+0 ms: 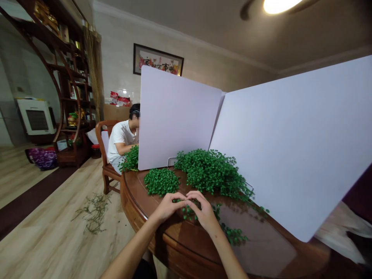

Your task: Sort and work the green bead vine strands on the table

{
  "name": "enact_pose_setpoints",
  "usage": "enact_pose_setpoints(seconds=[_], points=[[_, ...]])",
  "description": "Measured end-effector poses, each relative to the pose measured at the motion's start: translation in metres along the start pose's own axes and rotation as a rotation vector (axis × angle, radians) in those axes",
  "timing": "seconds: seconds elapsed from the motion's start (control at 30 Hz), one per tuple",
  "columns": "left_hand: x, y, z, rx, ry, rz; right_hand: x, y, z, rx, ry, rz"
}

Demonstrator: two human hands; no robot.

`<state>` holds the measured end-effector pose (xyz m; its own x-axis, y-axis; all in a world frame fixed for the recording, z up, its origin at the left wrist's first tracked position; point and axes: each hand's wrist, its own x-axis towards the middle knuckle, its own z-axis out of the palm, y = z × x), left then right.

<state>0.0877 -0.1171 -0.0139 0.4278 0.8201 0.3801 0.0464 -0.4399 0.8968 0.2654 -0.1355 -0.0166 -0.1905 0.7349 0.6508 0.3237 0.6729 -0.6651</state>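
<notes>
My left hand point(170, 206) and my right hand point(204, 211) meet at the fingertips over the table's near edge. Both are closed in a pinch on a green leafy sprig point(188, 213), partly hidden by the fingers. Just beyond my left hand lies a compact mound of green leaf clusters point(162, 181). A larger heap of leafy green sprigs point(212, 170) spreads behind my right hand, against the white panels. To the right of my right hand, a loose sprig point(234, 235) rests on the table.
Two tall white panels point(180, 116) point(290, 147) stand on the round wooden table point(261, 248), held by wire stands point(171, 162). Behind the left one, a person in a white shirt point(122, 137) sits on a wooden chair point(101, 135). Bare stems point(94, 213) lie on the floor.
</notes>
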Motion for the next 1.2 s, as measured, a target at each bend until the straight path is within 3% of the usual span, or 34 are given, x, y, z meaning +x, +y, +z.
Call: enact_pose_setpoints(seconds=[0.37,0.7,0.9,1.03,1.2], points=[[-0.003,0.013,0.003,0.031,-0.046,0.153,-0.006,0.009,0.008,0.096,0.064,0.091],[-0.001,0.007,0.001,0.095,-0.049,0.235,-0.007,0.016,0.016,0.148,0.137,0.200],[-0.001,0.003,0.002,0.099,-0.030,0.265,-0.007,0.013,0.022,0.250,0.213,0.347],[0.000,0.004,0.002,0.083,-0.010,0.238,-0.004,0.009,0.021,0.324,0.276,0.420],[0.000,0.002,0.001,-0.024,0.113,0.049,0.000,0.002,0.015,0.299,0.226,0.308]])
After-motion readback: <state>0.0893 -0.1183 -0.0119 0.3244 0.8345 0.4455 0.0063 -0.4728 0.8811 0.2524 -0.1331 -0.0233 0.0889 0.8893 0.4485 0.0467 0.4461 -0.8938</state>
